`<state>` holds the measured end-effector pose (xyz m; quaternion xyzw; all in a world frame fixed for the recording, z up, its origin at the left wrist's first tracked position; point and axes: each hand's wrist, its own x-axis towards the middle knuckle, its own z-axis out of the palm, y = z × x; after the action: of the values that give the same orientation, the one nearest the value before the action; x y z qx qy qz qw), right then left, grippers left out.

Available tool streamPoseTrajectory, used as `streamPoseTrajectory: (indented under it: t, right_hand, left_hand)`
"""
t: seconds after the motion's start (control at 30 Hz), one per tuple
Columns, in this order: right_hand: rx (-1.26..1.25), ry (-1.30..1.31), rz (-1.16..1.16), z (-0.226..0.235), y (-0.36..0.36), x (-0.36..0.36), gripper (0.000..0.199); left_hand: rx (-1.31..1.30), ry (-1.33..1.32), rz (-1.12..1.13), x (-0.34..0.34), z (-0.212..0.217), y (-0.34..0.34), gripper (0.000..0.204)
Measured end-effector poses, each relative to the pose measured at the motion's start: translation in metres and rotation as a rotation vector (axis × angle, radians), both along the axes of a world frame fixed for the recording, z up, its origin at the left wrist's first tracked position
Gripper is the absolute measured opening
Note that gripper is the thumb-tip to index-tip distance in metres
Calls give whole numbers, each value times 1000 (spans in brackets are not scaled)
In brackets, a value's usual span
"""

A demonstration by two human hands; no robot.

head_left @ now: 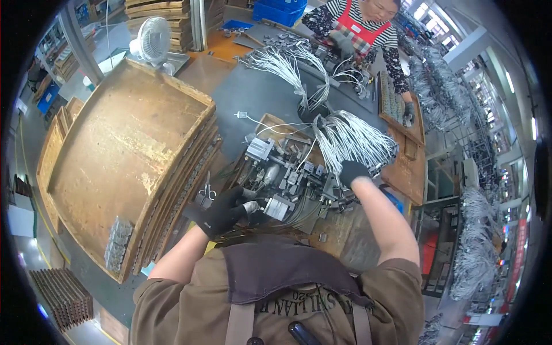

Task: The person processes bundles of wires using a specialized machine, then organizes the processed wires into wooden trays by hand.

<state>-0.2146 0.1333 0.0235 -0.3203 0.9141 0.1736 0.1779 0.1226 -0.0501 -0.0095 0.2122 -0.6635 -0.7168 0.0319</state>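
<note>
**Here: two gloved hands at a metal fixture**

Head view: the left hand [221,211], black-gloved, closes around a small silver part [251,206] at the near edge of the metal fixture [287,175]. The right hand [352,171] grips a bundle of white wires [351,138] just behind it. Stacked wooden trays [126,155] fill the surface's left side.

Red vertical banner sign [519,253] at far right edge, aisle side. Blue plastic crates [280,10] top centre, behind counter [253,95].
</note>
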Motion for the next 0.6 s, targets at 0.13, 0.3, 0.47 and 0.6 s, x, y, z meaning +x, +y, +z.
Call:
streamPoseTrajectory:
  t: [0.13,0.3,0.47,0.6]
  right_hand:
    - [-348,-174,-3,-10,49,-33,54]
    - [-842,-546,-177,-8,54,-53,47]
    - [-1550,-1168,-877,7,34,-52,18]
    - [-1338,-657,-247,7,25,-46,30]
  left_hand:
    - [-59,-64,-14,7,15,-8,35]
    - [-62,7,105,23,52,-15,36]
    - [-166,43,289,60,111,-23,38]
    - [-478,29,392,98,149,-37,35]
